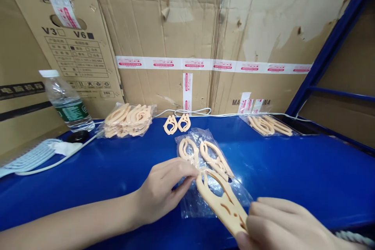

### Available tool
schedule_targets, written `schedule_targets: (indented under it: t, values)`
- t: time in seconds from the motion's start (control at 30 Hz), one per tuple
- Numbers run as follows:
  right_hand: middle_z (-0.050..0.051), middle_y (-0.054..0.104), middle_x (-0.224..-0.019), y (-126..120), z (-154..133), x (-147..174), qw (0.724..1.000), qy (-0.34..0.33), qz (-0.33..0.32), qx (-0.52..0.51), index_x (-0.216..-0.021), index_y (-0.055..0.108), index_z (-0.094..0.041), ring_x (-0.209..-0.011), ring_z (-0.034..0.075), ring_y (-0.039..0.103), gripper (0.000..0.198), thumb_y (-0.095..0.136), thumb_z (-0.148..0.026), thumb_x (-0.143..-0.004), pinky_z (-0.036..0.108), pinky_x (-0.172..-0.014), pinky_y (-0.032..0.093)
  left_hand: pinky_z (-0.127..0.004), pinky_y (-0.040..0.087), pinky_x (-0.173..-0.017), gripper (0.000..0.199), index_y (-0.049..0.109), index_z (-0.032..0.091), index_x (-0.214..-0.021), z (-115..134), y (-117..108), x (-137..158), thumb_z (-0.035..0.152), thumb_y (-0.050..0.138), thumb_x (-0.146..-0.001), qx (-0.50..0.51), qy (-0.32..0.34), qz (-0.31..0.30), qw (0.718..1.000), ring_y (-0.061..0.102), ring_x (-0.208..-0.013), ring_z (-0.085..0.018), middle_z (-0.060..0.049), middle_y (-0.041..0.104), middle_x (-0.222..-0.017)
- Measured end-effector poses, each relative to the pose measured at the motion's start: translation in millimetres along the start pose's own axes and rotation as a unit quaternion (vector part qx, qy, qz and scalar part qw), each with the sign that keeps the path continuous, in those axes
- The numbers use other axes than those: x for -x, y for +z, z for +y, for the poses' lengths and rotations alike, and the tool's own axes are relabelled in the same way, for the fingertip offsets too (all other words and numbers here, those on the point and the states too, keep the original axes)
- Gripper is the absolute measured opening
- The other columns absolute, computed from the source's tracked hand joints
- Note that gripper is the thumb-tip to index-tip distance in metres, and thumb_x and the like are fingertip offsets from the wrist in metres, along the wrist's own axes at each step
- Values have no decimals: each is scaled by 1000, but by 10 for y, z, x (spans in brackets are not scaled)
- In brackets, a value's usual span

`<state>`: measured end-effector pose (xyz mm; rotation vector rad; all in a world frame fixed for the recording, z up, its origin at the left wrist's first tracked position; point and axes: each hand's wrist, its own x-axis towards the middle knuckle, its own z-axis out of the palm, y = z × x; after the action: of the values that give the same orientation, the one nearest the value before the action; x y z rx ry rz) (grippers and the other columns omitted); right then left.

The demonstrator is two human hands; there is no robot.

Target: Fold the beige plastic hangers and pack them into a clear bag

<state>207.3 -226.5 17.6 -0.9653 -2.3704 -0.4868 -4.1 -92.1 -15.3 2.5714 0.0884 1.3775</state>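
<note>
A beige plastic folding hanger (pixel 224 205) is held tilted between my two hands, its hollow arms folded together. My right hand (pixel 281 222) is closed around its near end at the lower right. At the far end, my left hand (pixel 168 187) pinches the hanger's tip between thumb and fingers. Just beneath and beyond it lies a transparent plastic bag (pixel 190 203), where two more folded hangers, a left one (pixel 184 149) and a right one (pixel 209 150), rest side by side. The held hanger covers part of the bag.
Two small beige pieces (pixel 170 125) lie farther back on the blue table (pixel 140 156). Bagged hangers (pixel 127 121) are piled at back left; another bag (pixel 263 125) lies at back right beside a dark flat object (pixel 295 125). A water bottle (pixel 68 105) and white cable (pixel 58 166) are left. Cardboard (pixel 164 35) walls the back.
</note>
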Motion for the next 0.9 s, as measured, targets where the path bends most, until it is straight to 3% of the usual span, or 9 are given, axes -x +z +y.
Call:
schedule_targets:
  t: [0.2,0.27,0.4,0.47,0.57,0.63,0.7,0.77,0.9]
  values:
    - [1,58,-58,130,80,-231,966,-190,-106,139,-88,68,-18,-45,16,49,23,52,-2,-82,29,-39,43,-23,57,-76,19,62,11,-96,17,2,-22,-4,62,-84,18,4,5,1000,70,-81,-15,-7,72,-84]
    - [6,65,-63,260,112,-245,964,-188,-87,164,-96,69,-13,-50,20,56,23,51,-6,-84,32,-43,48,-24,58,-75,20,62,11,-96,22,5,-30,-4,61,-84,25,11,6,1000,70,-80,-15,-7,72,-83]
    - [21,73,-92,483,119,-226,976,-130,-46,169,-113,66,-2,-85,34,67,35,46,-14,-88,44,-68,55,-25,59,-77,21,62,11,-95,33,12,-39,-5,60,-83,17,19,12,1000,70,-81,-16,-8,72,-84]
    - [20,72,-88,448,114,-228,981,-116,-40,151,-114,66,-2,-80,32,66,36,44,-12,-88,42,-64,53,-25,59,-76,20,61,12,-96,36,16,-46,-4,59,-84,12,18,11,1000,70,-80,-15,-8,72,-84]
    - [10,63,-64,245,215,-322,991,-116,-37,61,-90,70,-10,-56,23,51,28,42,-10,-86,37,-49,43,-26,59,-73,20,61,13,-98,31,21,-53,-2,58,-86,13,20,10,1000,70,-78,-16,-7,72,-83]
    - [7,56,-59,155,434,-470,997,-77,-16,9,-72,63,-16,-57,22,46,27,40,-11,-84,36,-52,41,-26,59,-73,20,61,13,-98,23,23,-55,-2,58,-85,13,24,6,1000,70,-78,-16,-7,71,-83]
    - [9,61,-70,210,781,-674,998,-10,-61,15,-88,65,-13,-71,23,52,25,40,-9,-87,36,-63,46,-26,58,-75,21,61,12,-97,15,25,-56,-4,57,-84,14,30,-2,999,70,-79,-16,-8,72,-83]
    - [12,67,-89,418,1192,-897,991,17,-134,25,-107,64,-10,-89,24,58,31,43,-3,-85,36,-77,49,-26,59,-75,22,61,12,-95,12,22,-57,-5,56,-84,19,34,-14,999,70,-80,-16,-8,72,-85]
    - [13,66,-118,972,1833,-1257,983,-15,-184,6,-119,63,-13,-107,22,61,48,56,6,-76,34,-93,49,-27,59,-73,22,61,14,-91,15,-4,-57,-5,51,-85,9,43,-36,998,70,-81,-16,-8,73,-89]
